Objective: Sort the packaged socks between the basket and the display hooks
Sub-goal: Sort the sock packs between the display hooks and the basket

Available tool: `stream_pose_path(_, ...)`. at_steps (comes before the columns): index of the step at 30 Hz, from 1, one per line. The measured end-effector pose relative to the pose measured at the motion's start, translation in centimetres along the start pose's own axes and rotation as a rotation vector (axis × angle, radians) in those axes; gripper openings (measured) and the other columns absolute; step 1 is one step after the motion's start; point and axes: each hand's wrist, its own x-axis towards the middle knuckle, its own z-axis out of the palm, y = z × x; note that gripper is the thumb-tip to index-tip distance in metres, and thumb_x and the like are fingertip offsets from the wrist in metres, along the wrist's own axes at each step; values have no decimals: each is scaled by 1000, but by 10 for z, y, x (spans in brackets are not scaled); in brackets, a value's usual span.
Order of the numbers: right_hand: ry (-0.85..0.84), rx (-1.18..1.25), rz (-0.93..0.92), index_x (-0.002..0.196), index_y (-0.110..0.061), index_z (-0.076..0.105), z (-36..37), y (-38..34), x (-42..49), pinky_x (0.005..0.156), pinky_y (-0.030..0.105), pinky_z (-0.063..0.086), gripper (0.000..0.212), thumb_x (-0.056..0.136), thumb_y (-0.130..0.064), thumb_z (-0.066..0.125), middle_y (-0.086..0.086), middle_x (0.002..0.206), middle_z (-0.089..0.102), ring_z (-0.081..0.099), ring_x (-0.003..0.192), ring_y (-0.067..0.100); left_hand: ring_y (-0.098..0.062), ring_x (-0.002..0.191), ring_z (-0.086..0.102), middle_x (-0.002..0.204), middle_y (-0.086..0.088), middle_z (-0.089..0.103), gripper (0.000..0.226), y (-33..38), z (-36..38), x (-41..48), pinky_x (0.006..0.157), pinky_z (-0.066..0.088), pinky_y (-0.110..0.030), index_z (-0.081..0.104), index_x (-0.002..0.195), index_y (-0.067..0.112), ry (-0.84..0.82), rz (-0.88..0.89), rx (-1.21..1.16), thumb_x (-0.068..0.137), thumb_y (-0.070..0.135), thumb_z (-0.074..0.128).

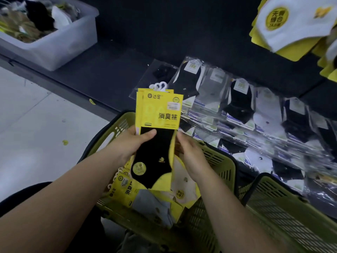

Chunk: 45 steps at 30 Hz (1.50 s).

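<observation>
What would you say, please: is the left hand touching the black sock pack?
Touching. The head view shows the left hand gripping the black sock pack, its thumb pressed across the front.

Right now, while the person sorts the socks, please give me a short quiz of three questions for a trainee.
1. True or false: the front sock in the sock packs that the left hand grips is white.
2. Where do the clear-bagged socks lie? A in the grey bin; B on the dark shelf; C on the white floor.
3. Fill the gap: below the packs stands a green ____.
Key: 1 false; 2 B; 3 basket.
</observation>
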Motion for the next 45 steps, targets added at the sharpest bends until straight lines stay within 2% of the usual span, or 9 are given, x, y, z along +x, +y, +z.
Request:
stream_pose_path(3, 182, -529, 97, 130, -16, 46, -9, 32, 13, 100, 38, 39, 53, 88, -46, 59, 5, 131, 49, 45, 125, 27, -23, 97, 68, 109, -7, 71, 29, 2, -14, 7, 77, 53, -33, 62, 119, 15, 126, 1, 3, 91, 22, 63)
stream_pose_path(7, 89, -1060, 141, 144, -13, 22, -13, 77, 11, 106, 36, 30, 88, 78, -40, 73, 13, 143, 31, 31, 133, 31, -26, 95, 68, 106, -8, 71, 21, 3, -18, 10, 76, 54, -37, 62, 114, 19, 189, -5, -8, 93, 18, 60)
stream_pose_path(14, 197, -520, -53, 89, -32, 58, -49, 49, -4, 54, 20, 47, 11, 87, -24, 66, -8, 90, 64, 62, 73, 10, -25, 92, 67, 107, -9, 70, 25, 1, -18, 17, 70, 52, -34, 59, 119, 16, 257, 2, -32, 94, 12, 58)
stream_pose_path(16, 226, -246, -122, 90, -33, 61, -57, 26, -13, 53, 12, 47, 11, 88, -23, 64, -10, 87, 72, 67, 72, 2, -24, 93, 67, 106, -7, 70, 25, 1, -17, 17, 70, 52, -34, 59, 119, 17, 267, 9, -43, 95, 14, 57)
stream_pose_path(20, 113, 167, -176, 105, -24, 61, -35, -6, -9, 69, 25, 56, 20, 89, -12, 61, -6, 96, 74, 70, 86, 11, -19, 95, 67, 106, 0, 71, 22, -2, -8, 15, 71, 52, -32, 61, 117, 24, 181, 31, -65, 96, 22, 56)
stream_pose_path(27, 175, -187, -302, 96, -36, 53, 36, -18, 12, 65, 11, 45, 19, 87, -25, 65, -7, 103, 59, 59, 86, 0, -21, 94, 71, 105, -1, 74, 45, -1, 2, 15, 81, 56, -39, 63, 114, 25, 89, -27, -175, 81, 56, 59)
stream_pose_path(33, 198, -372, -224, 117, -16, 61, 15, 3, 29, 78, 19, 40, 29, 95, -33, 51, -5, 110, 60, 56, 99, 7, -26, 91, 71, 108, -8, 72, 38, 11, -17, 17, 73, 58, -40, 60, 120, 15, 258, 81, -86, 84, 17, 71)
stream_pose_path(39, -249, -1166, 136, 151, -15, -4, 15, 79, 18, 117, 46, 8, 120, 69, -68, 66, 5, 159, 2, 6, 145, 27, -23, 95, 66, 115, -6, 68, 43, 15, -38, 25, 64, 53, -31, 53, 128, 14, 350, 149, 77, 87, 13, 68)
stream_pose_path(45, -114, -1240, 65, 151, -25, 2, 12, 101, 18, 111, 43, 18, 121, 61, -77, 64, 7, 150, 13, 17, 135, 31, -27, 100, 64, 117, -8, 66, 42, 18, -44, 38, 77, 54, -40, 53, 128, 14, 352, 116, 183, 88, 12, 66)
